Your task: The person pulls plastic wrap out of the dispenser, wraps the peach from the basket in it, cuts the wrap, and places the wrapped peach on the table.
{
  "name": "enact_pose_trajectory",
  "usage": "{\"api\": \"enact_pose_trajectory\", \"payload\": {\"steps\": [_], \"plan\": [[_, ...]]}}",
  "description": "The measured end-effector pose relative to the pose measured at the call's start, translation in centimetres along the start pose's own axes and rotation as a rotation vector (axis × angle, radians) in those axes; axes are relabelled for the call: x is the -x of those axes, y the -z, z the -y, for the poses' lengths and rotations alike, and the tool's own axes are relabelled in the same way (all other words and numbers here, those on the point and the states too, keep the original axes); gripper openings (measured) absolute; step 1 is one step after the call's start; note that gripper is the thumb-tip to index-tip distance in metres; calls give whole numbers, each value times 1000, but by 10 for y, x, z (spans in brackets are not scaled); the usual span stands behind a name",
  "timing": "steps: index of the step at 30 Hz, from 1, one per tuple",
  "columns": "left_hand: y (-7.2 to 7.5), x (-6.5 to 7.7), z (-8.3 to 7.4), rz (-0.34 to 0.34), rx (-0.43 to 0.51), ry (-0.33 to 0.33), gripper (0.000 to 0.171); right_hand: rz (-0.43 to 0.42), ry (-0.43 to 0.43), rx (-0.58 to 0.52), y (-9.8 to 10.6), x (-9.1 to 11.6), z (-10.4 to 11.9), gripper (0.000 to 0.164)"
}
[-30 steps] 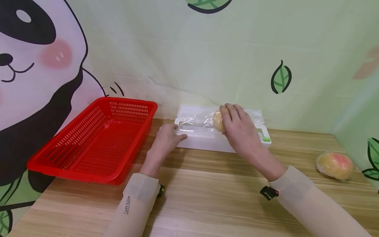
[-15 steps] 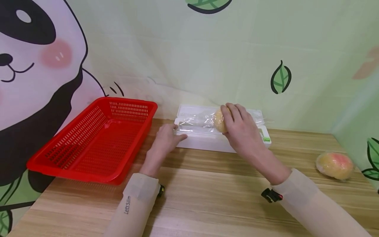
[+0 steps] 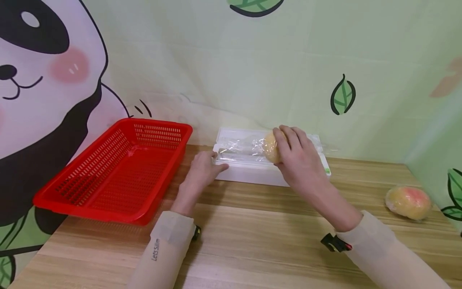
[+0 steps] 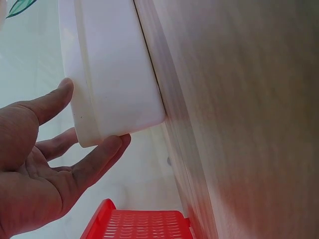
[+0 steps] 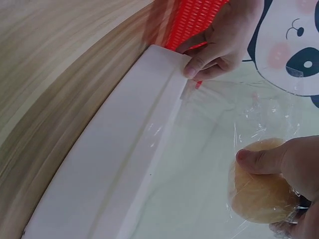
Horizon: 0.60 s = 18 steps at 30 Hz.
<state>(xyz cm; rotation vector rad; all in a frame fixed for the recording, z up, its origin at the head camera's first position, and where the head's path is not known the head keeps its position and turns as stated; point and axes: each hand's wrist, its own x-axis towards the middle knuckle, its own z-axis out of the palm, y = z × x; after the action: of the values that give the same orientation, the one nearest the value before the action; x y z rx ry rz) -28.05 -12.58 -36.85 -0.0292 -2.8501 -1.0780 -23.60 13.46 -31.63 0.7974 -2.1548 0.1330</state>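
A long white cling film dispenser (image 3: pixel 252 172) with its lid raised at the back stands against the wall. My left hand (image 3: pixel 203 168) holds its left end; in the left wrist view the thumb (image 4: pixel 57 99) lies along the upper edge and the fingers reach round the end. My right hand (image 3: pixel 297 160) grips a rounded yellow fruit (image 3: pixel 270 147) above the dispenser. Clear film (image 3: pixel 242 146) clings about the fruit and stretches left over the dispenser. In the right wrist view the right thumb presses on the film-covered fruit (image 5: pixel 261 189). The right palm hides part of it.
A red slotted plastic basket (image 3: pixel 144 214) stands to the left on the wooden table (image 3: pixel 252 249). Far right lies a yellow fruit with a pink blush (image 3: pixel 408 202), wrapped in clear film. Behind everything hangs a pale green printed backdrop (image 3: pixel 288 80) with a panda.
My right hand has shifted slightly to the right with the fruit, and the film trails from it toward the left. My left hand has stayed on the dispenser's end.
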Motion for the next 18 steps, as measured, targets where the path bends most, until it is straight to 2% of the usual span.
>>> {"api": "enact_pose_trajectory", "payload": {"steps": [8,18], "plan": [[-2,-1,0,2,-9,-4,49,-20,-1,-28,11,4,4,75],[-1,-2,1,-3,-4,1,50,-50,-4,-77,20,6,7,77]]}}
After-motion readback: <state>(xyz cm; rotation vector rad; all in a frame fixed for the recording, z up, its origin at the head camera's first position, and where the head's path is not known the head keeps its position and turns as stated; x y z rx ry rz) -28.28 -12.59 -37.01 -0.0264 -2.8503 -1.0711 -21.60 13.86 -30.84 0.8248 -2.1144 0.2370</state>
